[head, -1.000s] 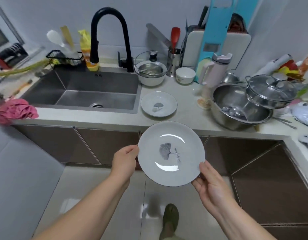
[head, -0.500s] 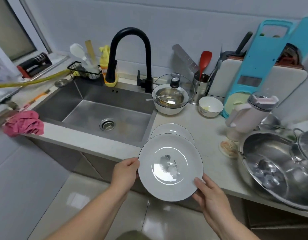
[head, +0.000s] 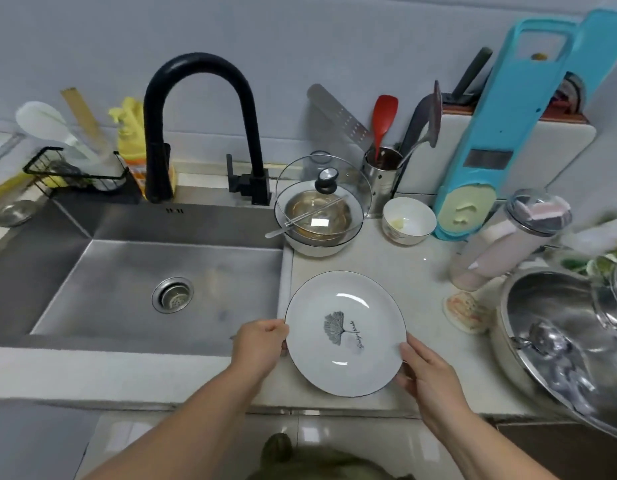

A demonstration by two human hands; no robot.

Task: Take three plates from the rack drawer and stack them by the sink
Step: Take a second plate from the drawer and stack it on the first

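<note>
The plate [head: 345,332] has come forward and down since half a second ago, and now sits over the counter [head: 386,265] just right of the sink [head: 154,271], hiding the plate seen there before. Left hand [head: 260,344] grips the left rim, fingers curled. Right hand [head: 426,375] clasps the lower-right rim, thumb on top. Whether it rests yet, can't tell.
</note>
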